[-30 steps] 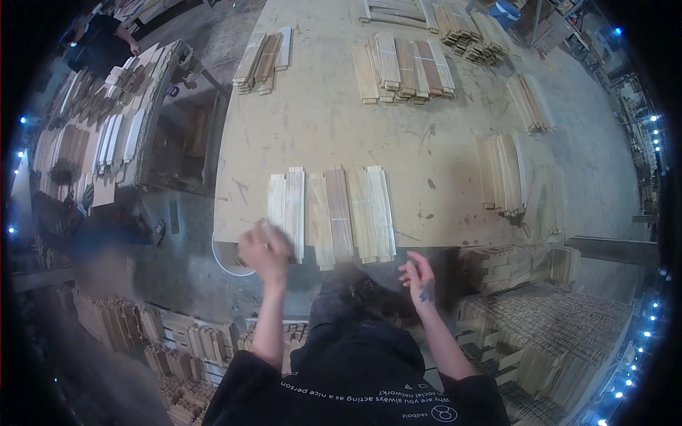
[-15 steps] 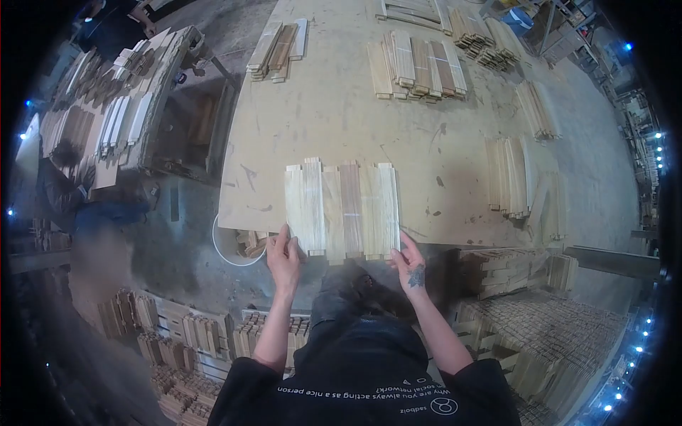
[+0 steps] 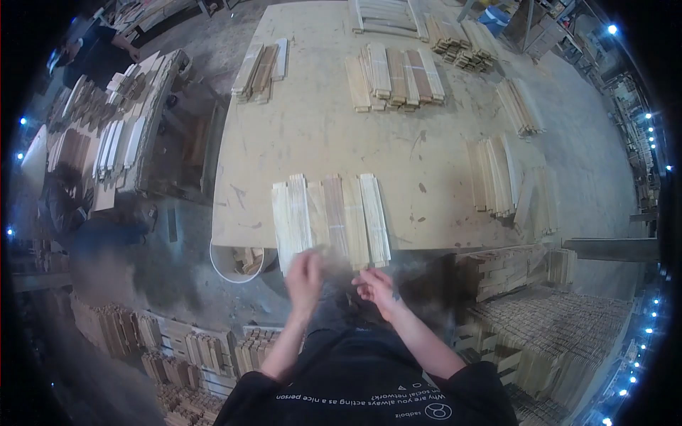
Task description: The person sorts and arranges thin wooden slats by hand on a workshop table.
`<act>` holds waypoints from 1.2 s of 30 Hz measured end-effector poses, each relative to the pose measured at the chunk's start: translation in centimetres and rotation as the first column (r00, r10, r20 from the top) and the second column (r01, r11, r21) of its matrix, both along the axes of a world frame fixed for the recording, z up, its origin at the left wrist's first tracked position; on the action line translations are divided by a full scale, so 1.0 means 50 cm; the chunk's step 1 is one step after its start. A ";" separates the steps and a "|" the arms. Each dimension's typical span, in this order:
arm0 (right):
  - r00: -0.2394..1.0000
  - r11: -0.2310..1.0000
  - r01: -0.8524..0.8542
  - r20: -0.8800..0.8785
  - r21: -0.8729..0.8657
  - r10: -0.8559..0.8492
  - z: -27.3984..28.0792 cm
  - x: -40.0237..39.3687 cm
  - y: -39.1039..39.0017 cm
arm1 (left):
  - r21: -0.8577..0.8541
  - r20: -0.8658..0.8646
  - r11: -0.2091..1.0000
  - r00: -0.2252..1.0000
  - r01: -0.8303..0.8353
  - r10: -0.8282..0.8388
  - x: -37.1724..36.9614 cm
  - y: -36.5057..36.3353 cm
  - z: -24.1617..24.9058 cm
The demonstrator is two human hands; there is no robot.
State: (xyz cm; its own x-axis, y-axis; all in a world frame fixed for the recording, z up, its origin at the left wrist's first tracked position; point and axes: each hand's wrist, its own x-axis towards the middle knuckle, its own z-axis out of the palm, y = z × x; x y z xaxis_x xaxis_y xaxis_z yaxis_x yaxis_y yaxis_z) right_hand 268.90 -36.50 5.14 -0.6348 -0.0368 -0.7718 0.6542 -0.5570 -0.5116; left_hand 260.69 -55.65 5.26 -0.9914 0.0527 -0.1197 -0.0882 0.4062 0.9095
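A row of several narrow wood strips [image 3: 334, 220] in pale and reddish tones lies side by side at the table's near edge, its lower ends reaching past that edge. My left hand [image 3: 305, 282] is over the lower left ends of the strips, its fingers bent and blurred by motion, so whether it grips anything cannot be made out. At the lower right ends, my right hand [image 3: 374, 290] has its fingers curled close together near the strip ends; what they hold, if anything, is too small to name.
More strip bundles lie on the table [image 3: 284, 149] at the back left, back middle and right. A white bucket [image 3: 214, 264] with wood pieces stands below the left corner. Stacked strips [image 3: 554, 319] are at lower right. Two people are at the left.
Both hands have left the outer sides of the row and moved inward to its lower ends. The right-hand strips now show gaps and a slight slant. The camera view has shifted.
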 end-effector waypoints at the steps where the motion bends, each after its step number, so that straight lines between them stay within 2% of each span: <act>1: 1.000 1.000 -0.008 -0.012 0.004 0.008 0.027 -0.003 -0.002 | 0.078 0.137 0.993 0.986 0.089 -0.099 -0.012 0.034 -0.005; 4: 0.991 0.998 -0.051 -0.129 -0.024 0.047 0.094 -0.011 0.010 | 0.328 0.204 0.934 0.955 0.142 -0.216 -0.040 0.110 -0.049; 6: 0.984 0.996 -0.094 -0.149 0.006 0.094 0.091 -0.013 0.036 | 0.493 0.320 0.870 0.931 -0.007 -0.174 -0.101 0.134 -0.011; 7: 0.986 0.987 -0.035 -0.158 0.158 0.060 0.073 -0.001 0.049 | 0.560 0.383 0.824 0.908 -0.082 -0.170 -0.135 0.143 0.014; 8: 0.986 0.952 0.023 -0.166 0.306 0.030 0.051 0.013 0.059 | 0.578 0.272 0.815 0.951 -0.040 -0.146 -0.189 0.163 0.037; 10: 0.980 0.827 0.141 -0.196 0.544 -0.038 0.010 0.026 0.071 | 0.639 0.174 0.768 0.968 0.028 -0.179 -0.339 0.200 -0.005; 12: 0.964 0.655 0.253 -0.244 0.712 -0.107 -0.023 0.023 0.079 | 0.453 0.145 0.888 0.976 0.080 -0.163 -0.504 0.265 -0.015; 15: 0.973 0.630 0.218 -0.219 0.746 -0.078 -0.004 -0.017 0.075 | 0.353 0.066 0.933 0.992 0.074 -0.104 -0.704 0.380 -0.081; 16: 0.985 0.675 0.172 -0.147 0.718 -0.094 -0.048 -0.010 0.072 | 0.283 0.006 0.956 0.997 0.074 -0.079 -0.748 0.411 -0.094; 17: 0.979 0.718 0.205 -0.154 0.666 -0.137 -0.047 -0.020 0.069 | 0.032 -0.081 0.985 0.983 0.169 -0.166 -0.790 0.435 -0.097; 18: 0.972 0.758 0.236 -0.153 0.608 -0.180 -0.033 -0.037 0.064 | -0.229 -0.138 0.944 0.952 0.238 -0.273 -0.821 0.450 -0.102; 19: 0.964 0.796 0.266 -0.142 0.545 -0.225 -0.023 -0.044 0.056 | -0.478 -0.158 0.833 0.906 0.277 -0.392 -0.827 0.449 -0.117; 20: 0.960 0.819 0.278 -0.151 0.502 -0.234 -0.035 -0.047 0.055 | -0.473 -0.224 0.852 0.905 0.223 -0.362 -0.811 0.435 -0.113; 22: 0.977 0.777 0.208 -0.160 0.595 -0.139 -0.041 -0.049 0.053 | -0.448 -0.374 0.889 0.883 0.095 -0.282 -0.801 0.399 -0.080; 23: 0.983 0.750 0.171 -0.166 0.639 -0.082 -0.041 -0.053 0.055 | -0.397 -0.367 0.914 0.897 0.089 -0.247 -0.782 0.362 -0.057; 26: 0.983 0.790 0.140 -0.176 0.596 -0.041 -0.036 -0.059 0.056 | -0.312 -0.322 0.950 0.940 0.006 -0.111 -0.676 0.180 -0.013; 30: 0.973 0.841 0.147 -0.227 0.521 -0.030 -0.034 -0.068 0.038 | -0.289 -0.379 0.935 0.921 -0.207 0.087 -0.467 -0.090 -0.020; 31: 0.969 0.858 0.158 -0.246 0.489 -0.038 -0.031 -0.073 0.031 | -0.342 -0.277 0.913 0.952 -0.224 0.130 -0.406 -0.149 -0.023; 32: 0.967 0.798 0.077 -0.240 0.598 0.086 -0.049 -0.066 0.031 | -0.389 -0.172 0.892 0.969 -0.232 0.177 -0.346 -0.196 -0.025; 35: 0.957 0.768 0.049 -0.249 0.639 0.146 -0.051 -0.070 0.019 | -0.287 0.042 0.920 0.956 -0.269 0.292 -0.186 -0.239 -0.038; 36: 0.945 0.762 0.057 -0.281 0.645 0.167 -0.063 -0.068 0.022 | -0.244 0.067 0.936 0.958 -0.254 0.278 -0.150 -0.231 -0.052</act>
State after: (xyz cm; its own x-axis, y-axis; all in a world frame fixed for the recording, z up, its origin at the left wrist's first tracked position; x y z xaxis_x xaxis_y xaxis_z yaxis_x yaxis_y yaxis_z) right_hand 265.49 -35.39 2.00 -0.8504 0.3485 -0.3943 0.4223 0.0049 -0.9064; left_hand 253.21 -67.19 2.65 -0.9478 -0.2520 -0.1952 -0.3065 0.5524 0.7752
